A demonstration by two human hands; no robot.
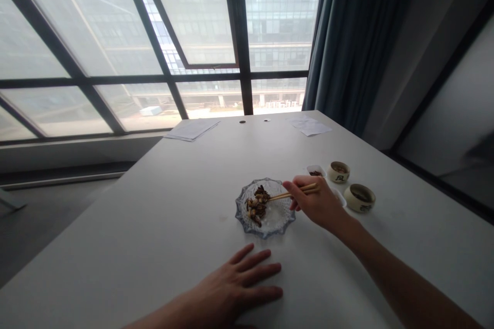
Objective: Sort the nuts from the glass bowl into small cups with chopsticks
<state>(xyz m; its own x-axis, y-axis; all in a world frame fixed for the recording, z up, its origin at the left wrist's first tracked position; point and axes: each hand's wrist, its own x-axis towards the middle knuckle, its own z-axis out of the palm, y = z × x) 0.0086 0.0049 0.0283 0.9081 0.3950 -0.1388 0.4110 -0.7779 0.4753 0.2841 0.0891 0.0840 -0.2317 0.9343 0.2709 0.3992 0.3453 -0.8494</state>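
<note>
Nearest the camera, the left hand (pixel 235 282) lay flat on the white table (pixel 162 205), palm down, fingers spread and pointing toward the far right, holding nothing. Beyond its fingertips, with a strip of bare table between, sat a scalloped glass dish (pixel 284 218). A heap of dark and pale seeds (pixel 257 204) was gathered on the dish's left half; its right half was bare.

The right hand (pixel 318 204) was closed around a pair of wooden chopsticks (pixel 291 194), gripping them near their upper ends just beside the dish's right rim. The sticks ran nearly level from right to left, their long axis crossing the bare half of the dish, and their tips met the top of the heap. Whether a seed was pinched between the tips was too small to tell. The seeds lay to the left of the grip, along the line of the sticks, and the right hand was the nearer of the two to them.

Behind the right hand stood a small white dish (pixel 315 170) with something dark in it, a cream cup (pixel 338 171) just beside that, and a second cream cup (pixel 359 198) near the wrist. Loose papers (pixel 192 129) lay at the table's far edge, below the window
</note>
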